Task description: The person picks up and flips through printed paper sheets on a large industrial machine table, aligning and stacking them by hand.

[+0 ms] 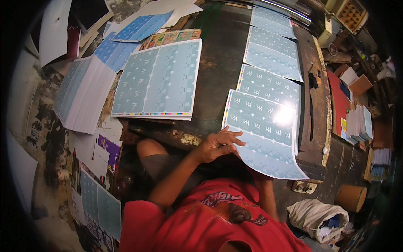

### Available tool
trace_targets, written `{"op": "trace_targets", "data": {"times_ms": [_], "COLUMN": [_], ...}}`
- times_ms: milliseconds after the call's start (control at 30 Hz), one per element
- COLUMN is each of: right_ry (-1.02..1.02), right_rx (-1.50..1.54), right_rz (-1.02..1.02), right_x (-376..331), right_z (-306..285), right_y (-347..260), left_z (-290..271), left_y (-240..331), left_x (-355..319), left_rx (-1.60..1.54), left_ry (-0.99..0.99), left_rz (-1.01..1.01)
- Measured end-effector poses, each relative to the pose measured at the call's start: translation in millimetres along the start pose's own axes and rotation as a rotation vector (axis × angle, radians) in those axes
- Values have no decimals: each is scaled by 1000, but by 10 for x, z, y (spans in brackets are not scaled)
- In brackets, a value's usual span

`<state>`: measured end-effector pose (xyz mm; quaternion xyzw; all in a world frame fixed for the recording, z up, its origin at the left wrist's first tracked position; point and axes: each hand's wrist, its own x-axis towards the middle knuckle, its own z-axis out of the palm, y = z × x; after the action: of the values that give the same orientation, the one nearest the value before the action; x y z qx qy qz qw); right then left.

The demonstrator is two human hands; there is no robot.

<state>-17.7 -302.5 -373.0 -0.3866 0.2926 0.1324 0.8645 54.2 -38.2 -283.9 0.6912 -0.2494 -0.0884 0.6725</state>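
Observation:
A printed sheet [260,122] in pale blue and green, with rows of white marks, lies at the near end of a row of like sheets. Its near edge curls up off the table, toward my body. At its left edge is my left hand [220,145], fingers spread and partly over the margin, the thumb apart from them. My right forearm [268,195] reaches up beneath the curled edge, and the sheet hides the right hand. Under this sheet, another printed sheet [268,77] shows at the far side, overlapped. Bright glare sits on the top sheet's right part.
Left of the dark table [214,63] rests a thick stack of printed sheets [157,80], beside a fanned pile [86,88]. A metal roller [289,10] spans the far end. At right are bundled cards [359,122], a brown bin [351,197] and a white sack [315,216].

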Motion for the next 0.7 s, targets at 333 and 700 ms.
{"op": "trace_targets", "data": {"times_ms": [333,700], "right_ry": [-212,-135], "right_rx": [-100,-120], "right_rz": [108,136], "right_x": [357,444], "right_z": [25,155], "right_y": [-231,-168], "left_z": [-478,-723], "left_y": [196,146], "left_x": [-198,-216], "left_rx": [1222,1072], "left_ry": [739,889], "left_rz": [6,-205]}}
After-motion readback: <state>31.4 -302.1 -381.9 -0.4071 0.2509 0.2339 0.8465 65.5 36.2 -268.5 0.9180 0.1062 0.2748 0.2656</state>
